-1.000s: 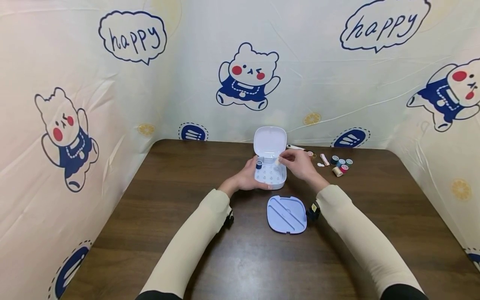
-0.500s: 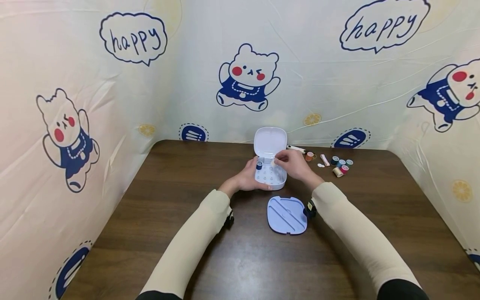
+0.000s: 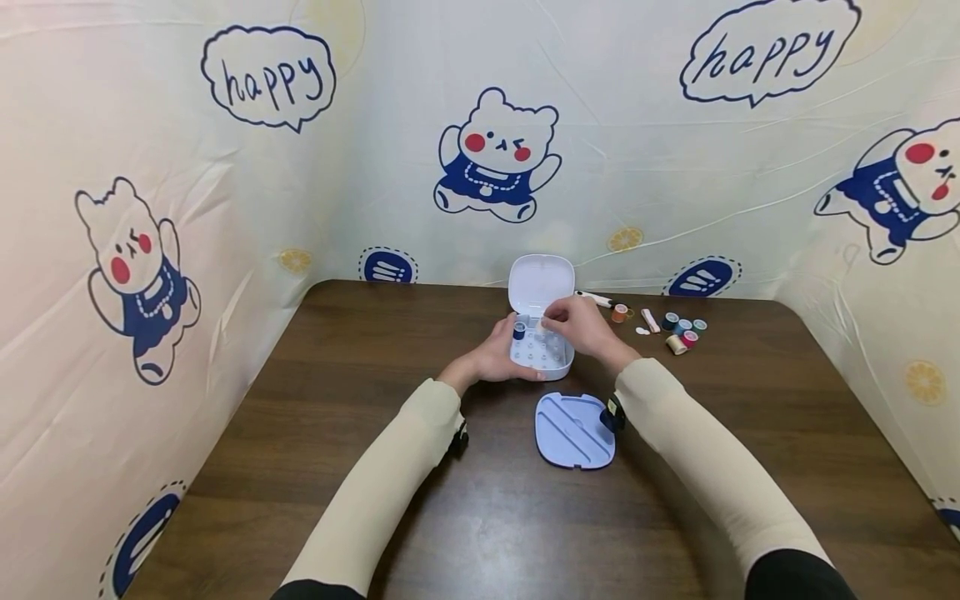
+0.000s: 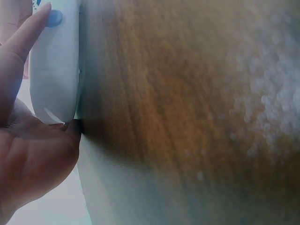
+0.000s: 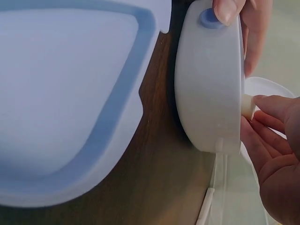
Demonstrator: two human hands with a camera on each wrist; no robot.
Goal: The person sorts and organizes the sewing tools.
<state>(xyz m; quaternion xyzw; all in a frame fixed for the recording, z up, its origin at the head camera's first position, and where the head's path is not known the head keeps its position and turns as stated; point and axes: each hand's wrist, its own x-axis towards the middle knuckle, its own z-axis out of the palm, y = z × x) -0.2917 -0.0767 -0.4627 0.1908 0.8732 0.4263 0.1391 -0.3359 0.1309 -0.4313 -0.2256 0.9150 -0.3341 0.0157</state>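
Note:
A white sewing box (image 3: 551, 373) stands on the table with its lid (image 3: 541, 282) raised, rows of small pegs inside. My left hand (image 3: 491, 354) grips its left side, the thumb resting by the round blue button (image 4: 54, 18) on the front wall. Above the pegs, my right hand (image 3: 587, 327) pinches a cream thread spool (image 5: 248, 106) between thumb and fingers; from the head the spool is mostly hidden. One dark blue thread spool (image 3: 519, 331) stands upright in the box's left part, near the left fingers.
A light blue tray insert (image 3: 575, 431) lies in front of the box, below the right wrist. To the right are several thread spools (image 3: 682, 327), an orange spool (image 3: 618, 313), a pink-and-white strip (image 3: 650, 321) and a white tool (image 3: 594, 298). Patterned cloth surrounds the table.
My right hand has moved left over the box with the cream spool, uncovering the orange spool. The left hand has kept its place on the box.

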